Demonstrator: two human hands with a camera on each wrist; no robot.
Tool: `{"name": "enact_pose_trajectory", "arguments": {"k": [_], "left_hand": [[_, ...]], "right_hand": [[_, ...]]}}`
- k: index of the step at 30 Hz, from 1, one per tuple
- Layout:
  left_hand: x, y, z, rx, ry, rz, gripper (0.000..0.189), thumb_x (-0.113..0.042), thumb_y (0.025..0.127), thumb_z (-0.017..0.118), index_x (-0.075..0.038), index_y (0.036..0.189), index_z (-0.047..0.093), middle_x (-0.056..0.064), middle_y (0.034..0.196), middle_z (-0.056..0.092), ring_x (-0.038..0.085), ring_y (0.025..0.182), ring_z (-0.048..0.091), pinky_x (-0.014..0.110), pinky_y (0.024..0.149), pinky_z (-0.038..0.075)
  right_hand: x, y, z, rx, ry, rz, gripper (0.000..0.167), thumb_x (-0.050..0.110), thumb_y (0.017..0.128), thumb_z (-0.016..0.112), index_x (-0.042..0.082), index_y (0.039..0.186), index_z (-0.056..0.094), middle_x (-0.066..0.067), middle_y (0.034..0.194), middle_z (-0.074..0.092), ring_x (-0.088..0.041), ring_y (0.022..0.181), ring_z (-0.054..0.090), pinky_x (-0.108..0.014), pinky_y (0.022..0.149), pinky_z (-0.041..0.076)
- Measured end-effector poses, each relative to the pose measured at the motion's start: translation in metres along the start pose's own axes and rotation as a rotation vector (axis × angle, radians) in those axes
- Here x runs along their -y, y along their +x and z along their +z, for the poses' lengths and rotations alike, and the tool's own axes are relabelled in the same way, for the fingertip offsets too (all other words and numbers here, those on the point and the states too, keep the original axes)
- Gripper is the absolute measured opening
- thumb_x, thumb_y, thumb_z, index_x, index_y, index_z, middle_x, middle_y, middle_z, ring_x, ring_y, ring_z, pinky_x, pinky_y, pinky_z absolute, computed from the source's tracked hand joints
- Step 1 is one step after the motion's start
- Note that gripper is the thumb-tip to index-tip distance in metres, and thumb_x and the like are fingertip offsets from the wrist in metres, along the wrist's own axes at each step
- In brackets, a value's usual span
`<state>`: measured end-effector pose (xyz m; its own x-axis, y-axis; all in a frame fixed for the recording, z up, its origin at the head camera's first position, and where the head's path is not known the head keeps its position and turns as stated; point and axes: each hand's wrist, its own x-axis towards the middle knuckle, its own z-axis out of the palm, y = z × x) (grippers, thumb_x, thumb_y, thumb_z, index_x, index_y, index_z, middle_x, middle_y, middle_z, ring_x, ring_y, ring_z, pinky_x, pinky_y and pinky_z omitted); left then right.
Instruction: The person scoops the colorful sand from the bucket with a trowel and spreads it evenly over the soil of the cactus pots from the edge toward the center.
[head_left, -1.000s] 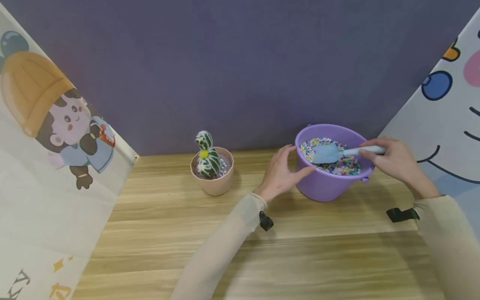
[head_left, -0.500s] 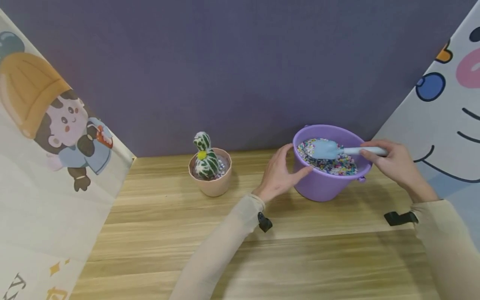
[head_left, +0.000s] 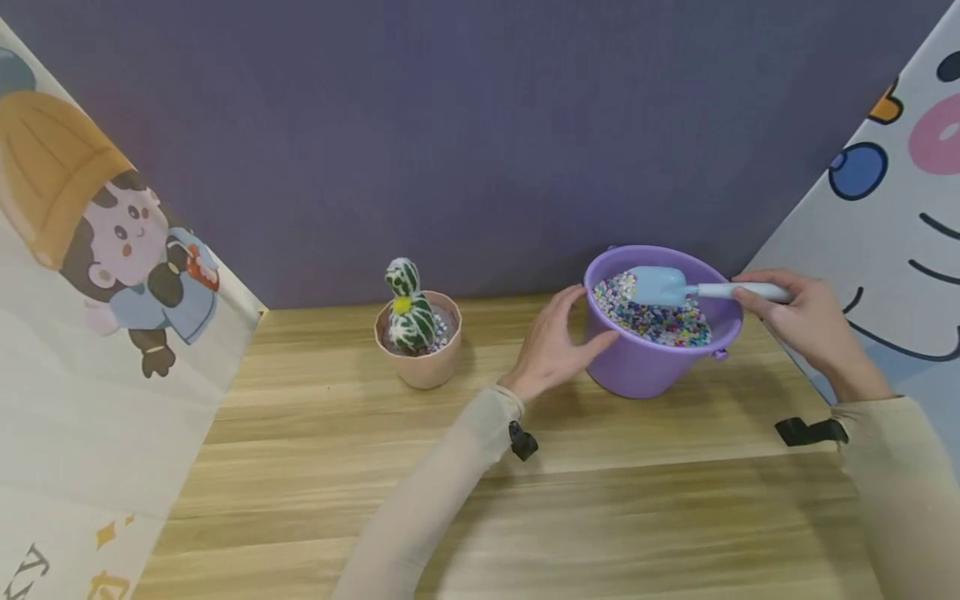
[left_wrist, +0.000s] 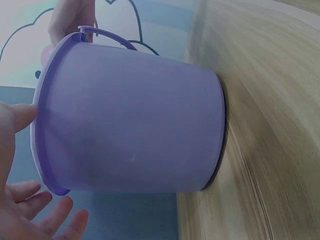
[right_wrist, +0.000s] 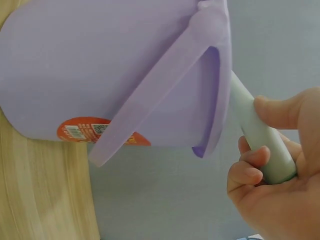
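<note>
Scoop (head_left: pixel 663 287) sits inside the purple bucket (head_left: pixel 637 367), above the multicoloured beads (head_left: pixel 671 325), at the scene's right; a twist of the right hand (head_left: pixel 808 321), whose fingers curl round the handle (head_left: pixel 716 290), could spill any load, though whether it carries beads I cannot tell; the bucket might slide if the left hand (head_left: pixel 553 346), thumb and fingers spread wide at its near left side, steadies it poorly. Its blade is broad and pale blue; its whitish handle extends rightward over the bucket's edge.

Left sleeve (head_left: pixel 431 492): was long, pale beige
Right sleeve (head_left: pixel 900 492): had the same beige
Left wrist piece (head_left: pixel 523 442): was small and black
Right wrist piece (head_left: pixel 810 432): was black and angular
</note>
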<state>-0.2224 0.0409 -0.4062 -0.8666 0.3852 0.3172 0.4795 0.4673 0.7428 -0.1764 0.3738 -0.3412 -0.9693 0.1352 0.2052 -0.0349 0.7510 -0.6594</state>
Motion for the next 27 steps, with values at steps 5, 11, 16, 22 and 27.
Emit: {"name": "enact_pose_trajectory", "arguments": {"k": [5,11,16,22,27], "left_hand": [[0.003,-0.002,-0.005,0.013,-0.001,-0.038,0.087,-0.053,0.094,0.075,-0.013,0.164,0.039,0.006,0.171,0.041,0.026,0.154,0.045,0.049,0.127,0.04],[0.008,-0.006,-0.012,-0.001,-0.004,-0.044,0.081,-0.046,0.094,0.077,-0.015,0.161,0.044,0.005,0.168,0.045,0.025,0.147,0.053,0.047,0.122,0.047],[0.014,-0.013,-0.018,-0.008,-0.005,-0.04,0.077,-0.042,0.094,0.078,-0.014,0.159,0.046,0.005,0.165,0.048,0.026,0.142,0.056,0.046,0.118,0.05],[0.019,-0.02,-0.027,-0.013,-0.01,-0.029,0.076,-0.039,0.095,0.078,-0.012,0.158,0.047,0.006,0.163,0.049,0.029,0.142,0.056,0.048,0.118,0.05],[0.022,-0.026,-0.031,-0.009,0.018,-0.028,0.073,-0.04,0.095,0.077,-0.015,0.157,0.048,0.006,0.161,0.051,0.026,0.141,0.056,0.046,0.119,0.049]], "right_hand": [[0.006,-0.001,-0.002,0.001,0.008,0.005,0.046,0.039,0.107,0.065,0.001,0.133,0.068,0.036,0.086,0.058,0.001,0.079,0.055,-0.016,0.064,0.046],[0.013,-0.001,-0.002,-0.001,0.009,0.024,0.049,0.043,0.106,0.064,0.003,0.133,0.068,0.037,0.088,0.057,-0.001,0.082,0.053,-0.017,0.065,0.044],[0.018,-0.003,0.0,0.004,0.032,0.038,0.052,0.046,0.106,0.064,0.002,0.135,0.067,0.039,0.093,0.056,0.003,0.089,0.052,-0.014,0.068,0.044],[0.024,-0.006,0.005,0.011,0.059,0.039,0.055,0.048,0.105,0.065,0.004,0.138,0.066,0.041,0.099,0.055,0.003,0.097,0.05,-0.014,0.075,0.041],[0.029,-0.007,0.009,-0.014,0.082,0.003,0.052,0.043,0.105,0.067,0.0,0.134,0.067,0.04,0.095,0.057,0.003,0.095,0.052,-0.013,0.076,0.042]]}}
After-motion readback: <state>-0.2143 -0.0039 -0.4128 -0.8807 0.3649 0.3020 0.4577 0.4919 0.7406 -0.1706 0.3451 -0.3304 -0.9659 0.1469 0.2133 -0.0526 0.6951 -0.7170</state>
